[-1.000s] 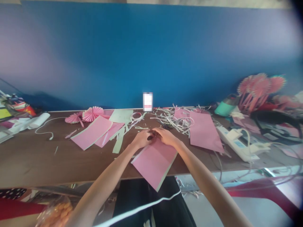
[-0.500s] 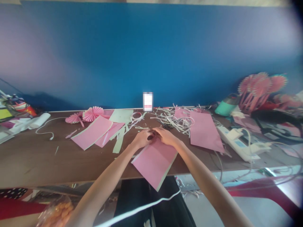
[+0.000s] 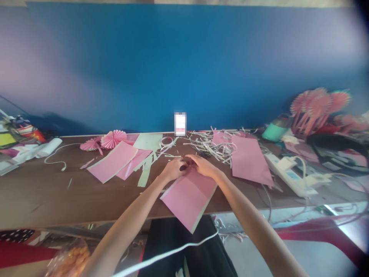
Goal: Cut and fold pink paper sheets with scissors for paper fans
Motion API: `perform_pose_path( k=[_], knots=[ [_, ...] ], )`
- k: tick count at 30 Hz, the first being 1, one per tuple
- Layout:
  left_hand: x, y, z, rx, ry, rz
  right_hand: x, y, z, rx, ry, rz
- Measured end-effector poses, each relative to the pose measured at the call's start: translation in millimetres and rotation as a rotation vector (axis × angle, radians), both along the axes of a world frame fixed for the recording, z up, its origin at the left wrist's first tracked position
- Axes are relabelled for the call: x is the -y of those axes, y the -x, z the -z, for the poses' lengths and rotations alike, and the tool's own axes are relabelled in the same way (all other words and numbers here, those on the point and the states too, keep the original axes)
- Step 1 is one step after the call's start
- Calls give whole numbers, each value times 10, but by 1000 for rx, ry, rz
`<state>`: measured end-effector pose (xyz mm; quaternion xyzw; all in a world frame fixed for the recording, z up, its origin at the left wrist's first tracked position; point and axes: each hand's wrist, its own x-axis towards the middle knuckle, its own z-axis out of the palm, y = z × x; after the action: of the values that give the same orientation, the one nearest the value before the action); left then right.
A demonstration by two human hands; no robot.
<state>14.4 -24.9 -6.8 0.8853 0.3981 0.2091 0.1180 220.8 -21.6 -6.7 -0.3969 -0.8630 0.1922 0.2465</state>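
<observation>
A pink sheet of paper with pale edges lies turned cornerwise in front of me, its near corner sticking out past the table edge. At its far corner my left hand and my right hand meet, fingers curled and closed on the paper. The fingertips overlap, so the exact pinch is hidden. To the left lie another pink sheet and pale green strips. A larger pink sheet rests to the right.
Paper scraps are heaped behind my hands. Pink paper fans lie back left; more fans stand far right. A white power strip with cables sits at right. A white cable crosses above my lap. A blurred phone screen stands upright behind.
Almost nothing differs. Both hands stay at the sheet's far corner with only a slight shift of the fingers, and the view moves a touch.
</observation>
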Motion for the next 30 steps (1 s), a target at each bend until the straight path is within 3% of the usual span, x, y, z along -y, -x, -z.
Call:
perform_pose_path(
  k=[12,30],
  knots=[
    [-18,-5,30,1,13,-6,23,-21,-61,-24,50,6],
    [22,-13,-42,2,29,-5,-20,-10,38,29,-10,5]
  ],
)
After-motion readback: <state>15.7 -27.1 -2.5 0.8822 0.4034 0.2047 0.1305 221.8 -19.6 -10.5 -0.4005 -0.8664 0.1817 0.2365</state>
